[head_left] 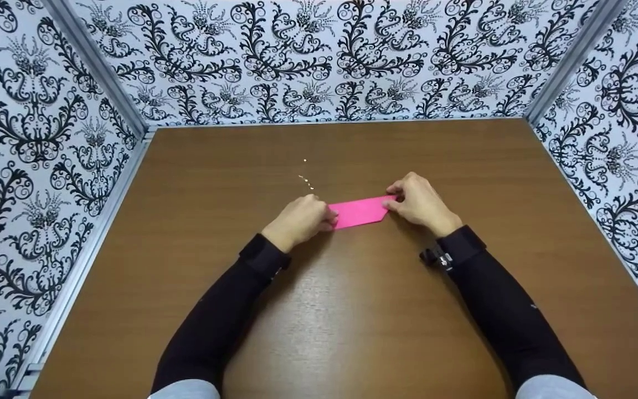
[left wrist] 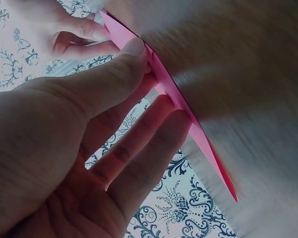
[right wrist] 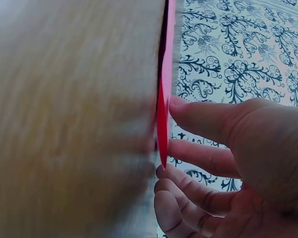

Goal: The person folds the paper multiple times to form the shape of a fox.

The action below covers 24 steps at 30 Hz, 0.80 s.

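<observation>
A folded strip of bright pink paper [head_left: 360, 213] stretches between both hands over the wooden table, its right end cut or folded to a slant. My left hand [head_left: 302, 218] pinches the strip's left end. In the left wrist view the thumb presses one side of the pink paper [left wrist: 170, 90], with fingertips against its edge. The right hand [head_left: 420, 202] holds the slanted end between thumb and forefinger. Seen from the right wrist, the paper [right wrist: 164, 106] appears edge-on, slightly parted between its layers, and the other fingers are loosely bent below it.
Several tiny white specks [head_left: 306, 180] lie on the brown table [head_left: 319, 310], just beyond the left hand. Walls with black scroll patterns [head_left: 308, 55] and metal rails [head_left: 92, 66] enclose the table's back and sides.
</observation>
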Available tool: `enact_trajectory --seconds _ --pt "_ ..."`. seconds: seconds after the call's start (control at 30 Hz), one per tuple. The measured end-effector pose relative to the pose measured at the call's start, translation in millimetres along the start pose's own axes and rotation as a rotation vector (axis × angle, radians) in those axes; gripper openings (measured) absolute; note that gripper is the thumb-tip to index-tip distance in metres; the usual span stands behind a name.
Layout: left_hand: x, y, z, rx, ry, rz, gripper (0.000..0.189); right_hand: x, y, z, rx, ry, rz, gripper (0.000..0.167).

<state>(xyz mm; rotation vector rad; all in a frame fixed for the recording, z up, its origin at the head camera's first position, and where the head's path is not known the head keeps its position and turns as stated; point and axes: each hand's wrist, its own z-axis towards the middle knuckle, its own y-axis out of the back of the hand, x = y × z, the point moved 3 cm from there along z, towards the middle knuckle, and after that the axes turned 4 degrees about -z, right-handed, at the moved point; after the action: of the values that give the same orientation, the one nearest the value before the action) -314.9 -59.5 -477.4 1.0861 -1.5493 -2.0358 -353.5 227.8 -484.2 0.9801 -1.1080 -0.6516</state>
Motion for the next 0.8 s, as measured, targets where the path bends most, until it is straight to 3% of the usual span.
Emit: enact_trajectory --seconds 0.47,0.8 --pt "-1.0 2.4 1.6 0.011 0.028 -0.006 0.008 2.1 1.8 0.1 -0.017 -0.021 -0.022 0.033" --pt "-0.3 1.6 0.8 0.014 0.02 -0.004 0.008 1.8 0.1 1.8 -0.064 -0.031 0.062 0.011"
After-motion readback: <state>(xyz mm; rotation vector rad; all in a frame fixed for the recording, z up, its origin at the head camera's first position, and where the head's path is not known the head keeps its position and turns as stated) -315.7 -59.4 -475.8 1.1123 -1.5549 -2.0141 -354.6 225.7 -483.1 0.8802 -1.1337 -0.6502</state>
